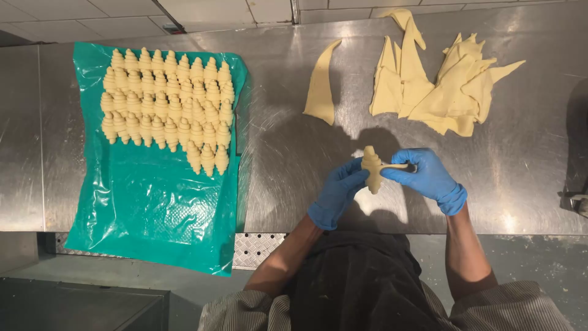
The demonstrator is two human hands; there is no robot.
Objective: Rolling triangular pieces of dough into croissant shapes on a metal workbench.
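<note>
Both my hands wear blue gloves and hold one piece of pale dough above the steel table (288, 159). My left hand (335, 193) supports the rolled, croissant-shaped part of the dough (371, 168) from the left. My right hand (429, 176) pinches the thin tail of the same dough, which stretches to the right. A single dough triangle (321, 86) lies farther back on the table. A loose heap of cut dough triangles (438, 83) lies at the back right.
A green plastic sheet (147, 208) covers the table's left side and hangs over its front edge. Several rows of shaped raw croissants (168, 107) lie on it. A metal fitting (576, 201) shows at the right edge.
</note>
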